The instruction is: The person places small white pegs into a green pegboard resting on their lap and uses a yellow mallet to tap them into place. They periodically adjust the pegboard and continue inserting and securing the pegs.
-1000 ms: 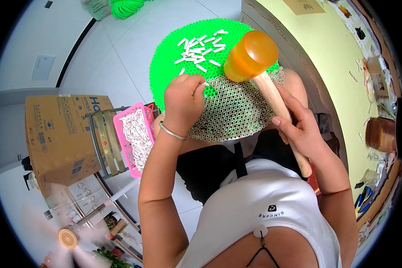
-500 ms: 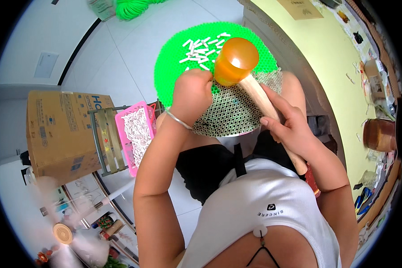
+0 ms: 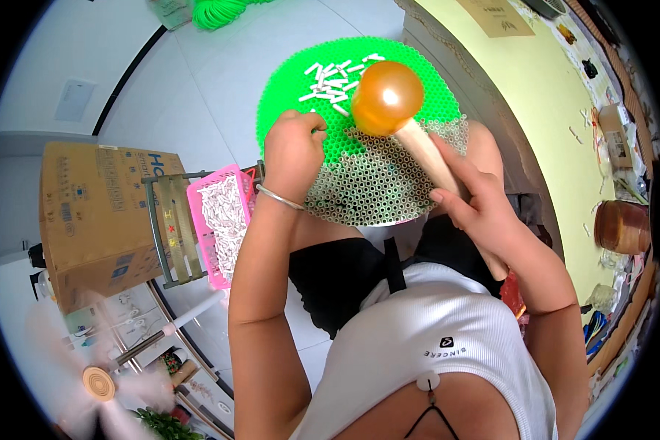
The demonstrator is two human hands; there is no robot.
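A rounded board [image 3: 286,84] of packed bright green tubes rests across my lap. Small open-ended rings, whitish and grey, fill its near part. Loose short white tubes [image 3: 333,82] lie scattered on its far green area. My right hand [image 3: 480,194] is wrapped round the wooden handle of a mallet [image 3: 389,99], whose amber, see-through head is over the board's right side and hides some of it. Over the board's left part is my left hand [image 3: 295,150], closed with curled fingers; whether they pinch a small piece does not show.
A pink basket [image 3: 195,202] of white tubes sits on a folding stool [image 3: 174,242] to my left, beside a cardboard box [image 3: 81,220]. At lower left a fan [image 3: 99,383] spins. A pale yellow table [image 3: 557,147] with a brown jar [image 3: 623,225] runs along my right.
My left hand has moved left, away from the mallet head. The mallet's head has tilted, showing a rounder outline, while my right hand keeps its grip on the handle.
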